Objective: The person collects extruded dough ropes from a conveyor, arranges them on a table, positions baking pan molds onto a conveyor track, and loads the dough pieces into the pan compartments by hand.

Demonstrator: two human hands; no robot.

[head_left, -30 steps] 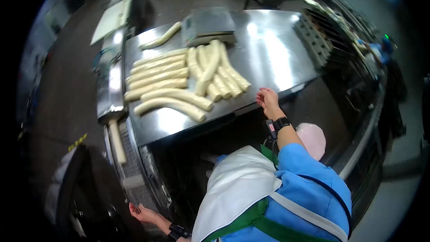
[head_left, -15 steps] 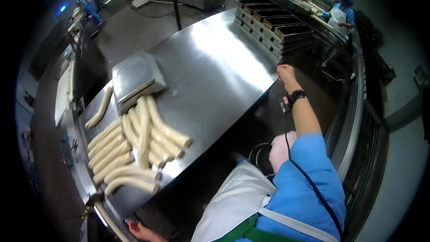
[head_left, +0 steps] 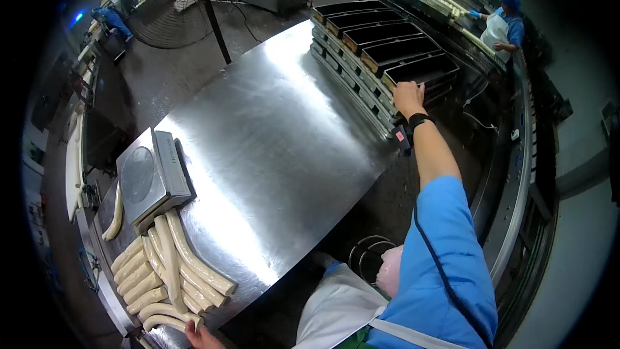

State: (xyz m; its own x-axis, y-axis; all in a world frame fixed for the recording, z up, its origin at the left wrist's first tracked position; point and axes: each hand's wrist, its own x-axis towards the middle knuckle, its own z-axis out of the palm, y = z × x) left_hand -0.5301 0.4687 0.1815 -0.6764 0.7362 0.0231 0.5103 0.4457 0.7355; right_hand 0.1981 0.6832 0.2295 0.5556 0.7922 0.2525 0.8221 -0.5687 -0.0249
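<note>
My right hand (head_left: 409,98) is closed over the near rim of the end loaf pan in a stack of dark, long baking pans (head_left: 394,44) at the table's far right corner. The pans are strapped side by side in several layers. At the bottom edge of the view my left hand (head_left: 203,337) shows only in part, close to the end of a pale dough strip. Whether it touches the dough, and how its fingers are set, I cannot tell. Several long dough strips (head_left: 174,265) lie in a pile at the table's near left, some crossing over others.
A metal scale (head_left: 143,174) stands behind the dough on the steel table (head_left: 258,129), with one dough strip (head_left: 114,216) beyond it. A fan (head_left: 174,16) is past the far edge. A co-worker (head_left: 504,26) stands at a conveyor line on the right.
My right hand has moved from beside the table edge onto the end pan. The view has shifted, bringing the pans closer. My left hand now appears nearer the dough.
</note>
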